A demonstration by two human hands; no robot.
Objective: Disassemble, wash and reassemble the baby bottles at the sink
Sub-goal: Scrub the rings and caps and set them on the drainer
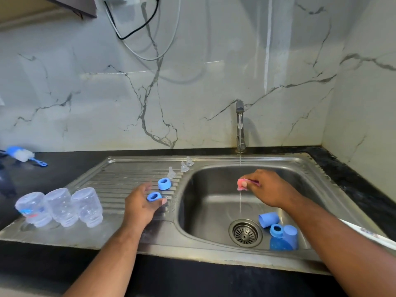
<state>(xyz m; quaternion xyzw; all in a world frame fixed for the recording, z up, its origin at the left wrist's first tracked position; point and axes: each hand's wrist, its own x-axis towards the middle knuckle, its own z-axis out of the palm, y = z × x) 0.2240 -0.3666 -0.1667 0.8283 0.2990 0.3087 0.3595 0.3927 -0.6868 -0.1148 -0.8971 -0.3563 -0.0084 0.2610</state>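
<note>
- At the far left we see a bottle brush (21, 155) on the dark counter; nearer, three clear bottles (61, 207) stand upside down, side by side, on the draining board (120, 181).
- Our left hand (141, 207) is over the board, thumb and fingers curled round a blue ring (154, 196) held at the fingertips; a second ring (164, 183) lies just beyond them; three clear teats (171, 173) lie farther off.
- The tap (240, 125) runs; our right hand (270, 187) pinches a pink sponge (242, 185) in its fingertips under the stream.
- Blue caps (269, 219) and a third ring (276, 230) lie in the basin, right of the drain (245, 232).
</note>
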